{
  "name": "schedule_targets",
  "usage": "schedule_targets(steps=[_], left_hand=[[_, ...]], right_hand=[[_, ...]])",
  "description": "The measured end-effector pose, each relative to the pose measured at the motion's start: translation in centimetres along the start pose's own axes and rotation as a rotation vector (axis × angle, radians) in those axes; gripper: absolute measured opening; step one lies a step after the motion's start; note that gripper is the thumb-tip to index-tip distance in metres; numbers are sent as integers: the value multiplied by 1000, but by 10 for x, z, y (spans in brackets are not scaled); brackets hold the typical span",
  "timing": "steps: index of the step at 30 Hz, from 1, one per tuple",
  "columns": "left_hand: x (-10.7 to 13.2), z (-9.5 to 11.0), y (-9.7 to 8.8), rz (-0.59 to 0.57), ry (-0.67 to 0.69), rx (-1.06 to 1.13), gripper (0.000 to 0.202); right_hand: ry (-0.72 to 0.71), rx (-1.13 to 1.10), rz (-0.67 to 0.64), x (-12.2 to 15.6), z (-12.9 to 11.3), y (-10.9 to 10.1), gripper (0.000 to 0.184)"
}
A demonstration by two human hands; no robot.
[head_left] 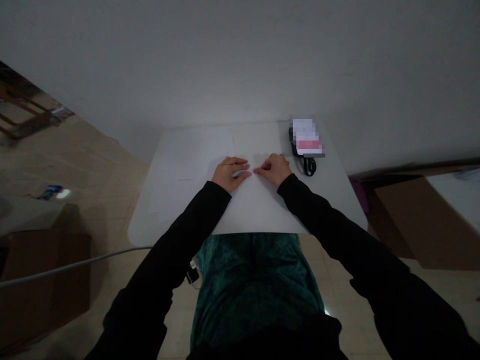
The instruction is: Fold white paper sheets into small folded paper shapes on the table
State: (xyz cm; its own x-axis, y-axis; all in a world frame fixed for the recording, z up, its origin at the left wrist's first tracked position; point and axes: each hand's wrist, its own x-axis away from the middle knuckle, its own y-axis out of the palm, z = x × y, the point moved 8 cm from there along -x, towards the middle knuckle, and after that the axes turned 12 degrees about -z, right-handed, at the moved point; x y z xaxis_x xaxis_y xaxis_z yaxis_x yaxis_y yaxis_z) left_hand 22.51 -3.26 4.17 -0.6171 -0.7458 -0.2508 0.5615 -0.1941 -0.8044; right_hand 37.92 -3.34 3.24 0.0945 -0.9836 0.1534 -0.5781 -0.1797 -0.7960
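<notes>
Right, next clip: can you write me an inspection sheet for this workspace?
Surface: white table, against a wall.
Job's things: white paper sheets, overlapping, on the table's left side.
Clutter: pixelated item with a red band, far right of the table.
Grippers: left hand and right hand, fingertips close together mid-table; too faint to tell if either holds anything.
Cables: black coiled cable beside the pixelated item; grey cable running behind the left sleeve.
Surroundings: brown boxes at both sides; pale floor.

Left hand (pixel 229 174), right hand (pixel 275 170) close together, fingers (pixel 238 160) bent.
</notes>
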Motion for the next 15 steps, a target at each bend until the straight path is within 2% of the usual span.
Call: schedule_targets(steps=[9,13,15], left_hand=[[-3,-5,0,6,-75,65,16],[-5,-7,1,-9,-107,96,17],[-5,-7,1,-14,-121,119,16]], right_hand=[[-57,42,64,6,1,4,19],[-304,186,163,31,-21,7,15],[-444,280,143,42,-34,15,20]])
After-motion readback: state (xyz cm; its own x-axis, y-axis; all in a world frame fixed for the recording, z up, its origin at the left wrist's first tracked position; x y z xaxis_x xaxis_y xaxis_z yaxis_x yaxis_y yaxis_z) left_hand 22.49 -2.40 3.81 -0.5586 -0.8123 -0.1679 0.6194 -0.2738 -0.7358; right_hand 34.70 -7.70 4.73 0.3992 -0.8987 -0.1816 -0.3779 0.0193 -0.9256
